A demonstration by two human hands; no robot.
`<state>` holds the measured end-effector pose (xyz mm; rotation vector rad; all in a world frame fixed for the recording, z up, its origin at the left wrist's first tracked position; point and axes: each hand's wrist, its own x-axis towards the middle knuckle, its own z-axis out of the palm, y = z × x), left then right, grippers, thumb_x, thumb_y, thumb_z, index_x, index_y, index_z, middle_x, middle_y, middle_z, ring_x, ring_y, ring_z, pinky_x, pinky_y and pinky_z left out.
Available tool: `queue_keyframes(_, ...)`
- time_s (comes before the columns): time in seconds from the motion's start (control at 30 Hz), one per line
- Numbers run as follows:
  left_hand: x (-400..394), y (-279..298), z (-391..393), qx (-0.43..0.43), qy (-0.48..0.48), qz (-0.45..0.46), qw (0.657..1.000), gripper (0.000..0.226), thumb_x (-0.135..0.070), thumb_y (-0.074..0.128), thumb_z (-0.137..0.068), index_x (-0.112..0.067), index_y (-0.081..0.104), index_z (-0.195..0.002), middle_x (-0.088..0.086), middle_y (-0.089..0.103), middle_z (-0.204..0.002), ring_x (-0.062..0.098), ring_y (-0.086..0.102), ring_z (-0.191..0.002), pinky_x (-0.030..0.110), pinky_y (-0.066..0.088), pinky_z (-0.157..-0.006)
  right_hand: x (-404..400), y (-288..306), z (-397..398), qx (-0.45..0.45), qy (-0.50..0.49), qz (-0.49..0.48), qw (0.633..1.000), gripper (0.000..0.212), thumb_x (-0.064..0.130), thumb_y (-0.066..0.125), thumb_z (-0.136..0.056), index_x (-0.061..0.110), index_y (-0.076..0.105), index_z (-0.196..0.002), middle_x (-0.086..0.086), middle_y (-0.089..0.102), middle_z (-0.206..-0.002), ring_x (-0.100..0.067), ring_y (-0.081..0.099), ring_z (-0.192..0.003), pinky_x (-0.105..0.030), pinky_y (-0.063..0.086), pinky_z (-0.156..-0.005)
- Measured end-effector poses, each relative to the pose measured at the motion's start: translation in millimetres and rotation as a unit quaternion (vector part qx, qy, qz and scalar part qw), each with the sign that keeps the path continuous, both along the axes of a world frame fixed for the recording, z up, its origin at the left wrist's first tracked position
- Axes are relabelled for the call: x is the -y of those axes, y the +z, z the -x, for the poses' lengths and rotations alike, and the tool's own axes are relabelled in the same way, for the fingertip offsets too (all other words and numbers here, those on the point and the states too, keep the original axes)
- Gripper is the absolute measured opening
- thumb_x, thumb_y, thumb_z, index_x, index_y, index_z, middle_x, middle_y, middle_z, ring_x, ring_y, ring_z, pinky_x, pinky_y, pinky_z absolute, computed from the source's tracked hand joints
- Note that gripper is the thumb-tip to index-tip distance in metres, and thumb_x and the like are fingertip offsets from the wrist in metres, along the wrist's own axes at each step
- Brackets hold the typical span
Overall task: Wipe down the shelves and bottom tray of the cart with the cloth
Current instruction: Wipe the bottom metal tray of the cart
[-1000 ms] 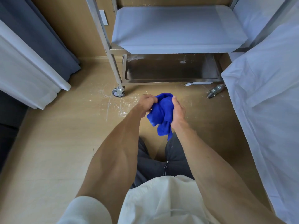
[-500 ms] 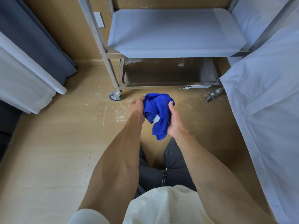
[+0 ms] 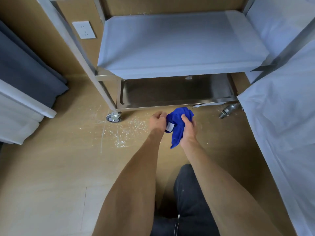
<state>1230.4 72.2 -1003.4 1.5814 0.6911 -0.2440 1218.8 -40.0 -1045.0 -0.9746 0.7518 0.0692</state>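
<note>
together both hands' fingers (image 3: pixel 185 117) grip the blue cloth (image 3: pixel 177 132).

Two hands: the left hand (image 3: pixel 158 120) and the right hand (image 3: pixel 188 128). One blue cloth (image 3: pixel 177 126) is held between their fingers. One cart (image 3: pixel 102 77) stands beyond the fingers, with one covered shelf (image 3: pixel 179 43), one bottom tray (image 3: pixel 173 92) and two wheels in view, one (image 3: pixel 113 117) left of the fingers, one (image 3: pixel 228 110) right. One wall socket (image 3: pixel 83 29).

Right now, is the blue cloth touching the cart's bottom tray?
No, the blue cloth is bunched between both hands above the floor, in front of the bottom tray.
</note>
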Motion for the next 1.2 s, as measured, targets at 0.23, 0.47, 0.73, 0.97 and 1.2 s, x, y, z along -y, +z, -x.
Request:
queue_keyframes(0.23,-92.6,-47.0,-78.4,-0.028,0.287,-0.372,0.882,0.068,-0.048,0.035,-0.096,-0.003,0.031,-0.147,0.021,0.040,-0.143,0.038,0.044,-0.124,0.044,0.036,-0.104,64.0,-26.6,-122.4,-0.062,-0.055,0.412,0.908,0.031,0.044,0.068,-0.085,0.026,0.065,-0.111,0.005,0.068,-0.094,-0.021,0.064,-0.082,-0.038,0.055,-0.088)
queue_keyframes(0.47,-162.8,-69.5,-139.7,0.090,0.400,-0.399,0.820,0.041,-0.036,0.028,-0.100,-0.007,0.047,-0.122,0.014,0.061,-0.115,0.035,0.057,-0.102,0.037,0.041,-0.086,95.8,-91.1,-213.0,-0.084,0.102,0.697,0.705,0.053,0.045,0.049,-0.090,0.026,0.056,-0.139,-0.024,0.057,-0.118,-0.040,0.056,-0.102,-0.043,0.047,-0.089)
queue_keyframes(0.73,-180.9,-85.7,-132.1,0.109,0.339,-0.417,0.836,0.021,-0.041,0.025,-0.097,-0.021,0.030,-0.092,0.009,0.055,-0.085,0.028,0.053,-0.075,0.046,0.046,-0.071,-118.8,-94.4,-223.9,0.087,0.262,0.678,0.681,0.036,0.033,0.054,-0.087,0.017,0.066,-0.117,-0.022,0.056,-0.111,-0.043,0.058,-0.095,-0.043,0.046,-0.085)
queue_keyframes(0.97,-194.4,-85.5,-120.8,0.133,0.287,-0.405,0.858,0.043,-0.043,0.028,-0.095,-0.005,0.047,-0.095,0.013,0.057,-0.092,0.032,0.053,-0.083,0.034,0.032,-0.067,-252.6,-91.6,-172.5,0.173,0.406,0.631,0.638,0.055,0.044,0.056,-0.091,0.033,0.046,-0.144,-0.017,0.052,-0.133,-0.034,0.054,-0.119,-0.042,0.041,-0.098)
queue_keyframes(1.2,-178.2,-108.9,-102.9,0.052,0.234,-0.324,0.915,0.058,-0.040,0.027,-0.097,-0.012,0.032,-0.147,0.017,0.055,-0.131,0.036,0.052,-0.116,0.040,0.043,-0.090,-234.9,-95.5,-160.9,0.169,0.344,0.686,0.619,0.062,0.045,0.063,-0.084,0.033,0.049,-0.143,-0.014,0.058,-0.120,-0.034,0.057,-0.109,-0.046,0.031,-0.110)
